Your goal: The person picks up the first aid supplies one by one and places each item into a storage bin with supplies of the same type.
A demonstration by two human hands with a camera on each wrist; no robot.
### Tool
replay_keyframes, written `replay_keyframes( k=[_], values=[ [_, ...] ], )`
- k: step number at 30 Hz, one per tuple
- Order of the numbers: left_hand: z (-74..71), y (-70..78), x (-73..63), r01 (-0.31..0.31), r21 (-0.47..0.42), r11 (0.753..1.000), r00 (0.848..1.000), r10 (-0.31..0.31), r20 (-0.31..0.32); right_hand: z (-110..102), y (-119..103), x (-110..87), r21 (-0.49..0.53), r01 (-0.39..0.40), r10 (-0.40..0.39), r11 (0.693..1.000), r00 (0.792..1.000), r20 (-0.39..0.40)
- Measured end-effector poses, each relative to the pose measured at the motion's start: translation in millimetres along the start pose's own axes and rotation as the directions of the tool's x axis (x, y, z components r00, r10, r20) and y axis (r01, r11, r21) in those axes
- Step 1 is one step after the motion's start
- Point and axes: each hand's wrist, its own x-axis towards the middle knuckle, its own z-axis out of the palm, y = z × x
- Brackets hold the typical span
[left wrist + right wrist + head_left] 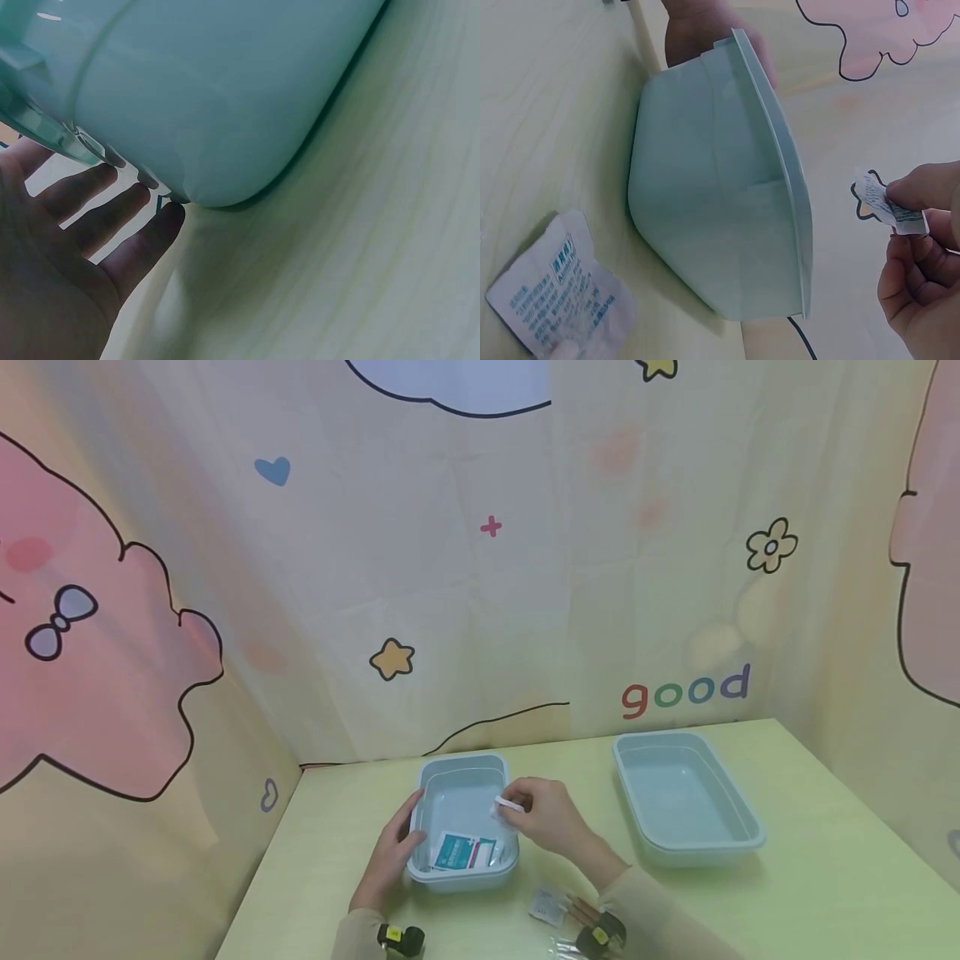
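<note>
My left hand (387, 853) rests against the left side of a pale blue plastic basin (422, 772), thumb at its rim. In the left wrist view its fingers (112, 217) are spread and fairly straight, tips touching the outer wall. My right hand (551, 817) pinches a small white printed sachet (891, 206) between thumb and fingers, over the basin's right rim. A teal-and-white packet (454, 852) lies inside the basin at the near end, with clear wrapping beside it. On the table below the right forearm lies an alcohol prep sachet (548, 906).
A second pale blue basin (637, 810) stands at the right of the pale table (825, 860). Several brown sticks (582, 910) and some clear packaging (565, 948) lie near the right wrist. A printed curtain (480, 610) hangs behind the table.
</note>
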Motion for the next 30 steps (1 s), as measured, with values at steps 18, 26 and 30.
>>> replay_keyframes(
  k=[18,26,30],
  values=[
    [-0.7,-2.3,1.3,-0.01,0.003,1.0,1.0,0.01,-0.007,16,0,-2.9,-0.013,-0.012,0.012,1.0,0.999,0.044],
    [-1.1,-2.7,-0.5,-0.008,0.004,1.0,1.0,0.008,-0.004,20,-1,-4.6,-0.003,0.003,-0.002,1.0,0.998,0.056],
    [-1.3,-3.1,0.1,-0.01,0.009,1.0,1.0,0.01,-0.007,23,0,-4.5,0.001,0.0,-0.001,1.0,0.998,0.06]
  ],
)
